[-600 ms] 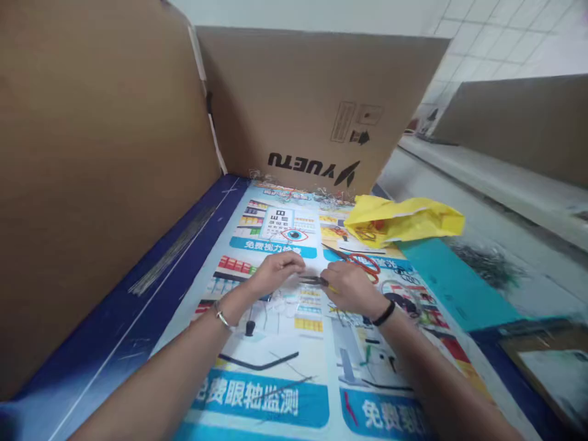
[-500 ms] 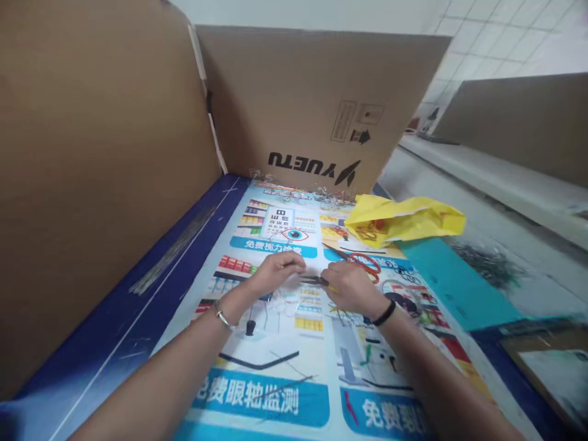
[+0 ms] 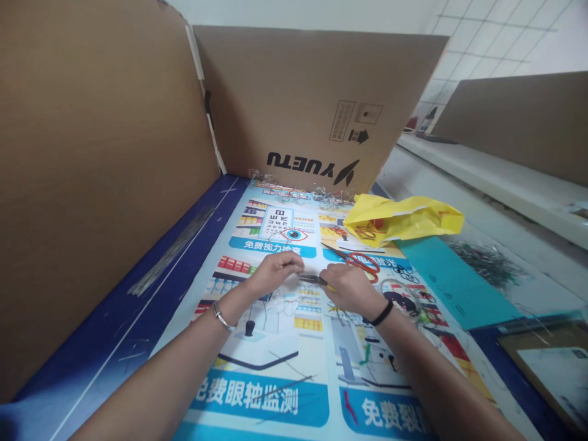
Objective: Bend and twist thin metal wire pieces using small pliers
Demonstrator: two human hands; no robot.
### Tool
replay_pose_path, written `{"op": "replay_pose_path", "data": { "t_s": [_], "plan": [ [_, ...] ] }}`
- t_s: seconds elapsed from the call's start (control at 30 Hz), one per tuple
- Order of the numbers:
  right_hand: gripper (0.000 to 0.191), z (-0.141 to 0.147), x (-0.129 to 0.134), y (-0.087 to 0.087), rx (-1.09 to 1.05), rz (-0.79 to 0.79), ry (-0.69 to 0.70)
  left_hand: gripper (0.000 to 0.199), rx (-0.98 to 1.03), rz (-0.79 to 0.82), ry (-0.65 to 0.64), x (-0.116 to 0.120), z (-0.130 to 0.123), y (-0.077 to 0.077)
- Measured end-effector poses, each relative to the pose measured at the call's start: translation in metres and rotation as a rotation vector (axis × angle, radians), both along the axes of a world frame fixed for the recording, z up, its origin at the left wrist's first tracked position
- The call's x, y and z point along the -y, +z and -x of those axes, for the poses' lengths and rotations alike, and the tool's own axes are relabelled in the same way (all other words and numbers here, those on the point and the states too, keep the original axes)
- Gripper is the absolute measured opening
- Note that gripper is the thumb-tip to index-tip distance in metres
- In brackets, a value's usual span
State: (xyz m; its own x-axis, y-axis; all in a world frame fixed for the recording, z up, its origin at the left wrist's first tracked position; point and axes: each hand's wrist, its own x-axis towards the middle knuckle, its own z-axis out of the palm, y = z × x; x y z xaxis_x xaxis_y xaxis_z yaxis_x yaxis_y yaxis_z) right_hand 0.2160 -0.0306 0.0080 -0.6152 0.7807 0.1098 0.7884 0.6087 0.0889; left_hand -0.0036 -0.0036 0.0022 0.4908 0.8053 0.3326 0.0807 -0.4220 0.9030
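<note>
My right hand point(image 3: 350, 286) is wrapped round the yellow handles of a pair of pliers point(image 3: 311, 279), whose dark jaws point left. Close to the jaw tips, my left hand point(image 3: 275, 273) has its thumb and fingers pinched together. Whatever lies in that pinch is too small to make out; a clear, thin, shiny piece shows just below the fingers. Scissors with orange-red handles point(image 3: 365, 263) lie just beyond my right hand. Both hands are over a printed poster sheet point(image 3: 321, 343) covering the table.
A yellow bag point(image 3: 413, 219) lies open at the back right, beside a teal sheet point(image 3: 459, 282). Thin wires point(image 3: 172, 248) lie along the left. Tangled wire bits point(image 3: 487, 263) sit at right. Cardboard panels point(image 3: 294, 92) wall the back and left. A clipboard-like board point(image 3: 542, 361) lies at lower right.
The plier jaws look slightly more apart and tilted than before. Both hands stay almost in place; the whole view has shifted very slightly.
</note>
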Motion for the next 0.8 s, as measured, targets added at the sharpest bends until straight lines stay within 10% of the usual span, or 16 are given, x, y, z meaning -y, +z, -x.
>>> {"op": "replay_pose_path", "data": {
  "t_s": [0.8],
  "plan": [
    [0.017,0.0043,0.0017,0.0054,0.060,0.076,-0.099,0.010,-0.029,0.010,0.028,0.0001,-0.0014,-0.0009]
  ]
}}
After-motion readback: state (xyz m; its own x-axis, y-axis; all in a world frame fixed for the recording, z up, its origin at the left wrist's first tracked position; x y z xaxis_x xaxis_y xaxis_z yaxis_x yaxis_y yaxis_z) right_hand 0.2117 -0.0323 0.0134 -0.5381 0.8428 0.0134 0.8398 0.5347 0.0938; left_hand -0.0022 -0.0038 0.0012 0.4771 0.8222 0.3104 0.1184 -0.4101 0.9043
